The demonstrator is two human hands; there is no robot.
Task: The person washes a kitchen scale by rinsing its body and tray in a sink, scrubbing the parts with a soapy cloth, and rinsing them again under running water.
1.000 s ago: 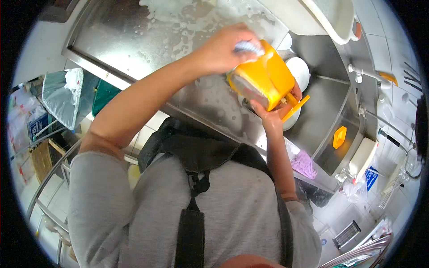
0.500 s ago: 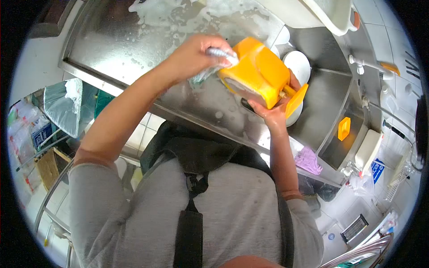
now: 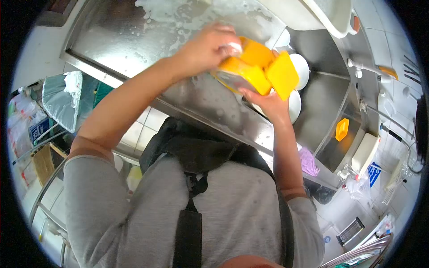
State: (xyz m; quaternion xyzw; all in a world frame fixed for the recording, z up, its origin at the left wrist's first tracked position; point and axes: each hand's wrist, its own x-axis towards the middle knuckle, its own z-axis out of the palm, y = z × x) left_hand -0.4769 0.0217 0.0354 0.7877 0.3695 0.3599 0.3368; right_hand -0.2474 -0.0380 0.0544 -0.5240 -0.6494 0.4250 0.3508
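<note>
My right hand (image 3: 271, 106) grips a yellow plastic container (image 3: 254, 67) near its right end, where a flat square yellow flap (image 3: 283, 76) sticks out. The container is tilted over the steel sink counter. My left hand (image 3: 210, 47) is closed around a whitish scrubbing cloth (image 3: 234, 48) and presses it on the container's upper left part. Most of the cloth is hidden by my fingers. White plates (image 3: 299, 69) lie behind and below the container in the sink.
White suds lie on the steel counter (image 3: 111, 49). A small yellow piece (image 3: 342, 129) rests in the right sink section, near a purple cloth (image 3: 308, 161) on the edge. A white tub (image 3: 333, 18) stands at the back, with taps (image 3: 356, 64) along the right wall.
The container has turned in my right hand, so the square flap now faces up more. My left hand has shifted slightly up and right with the cloth.
</note>
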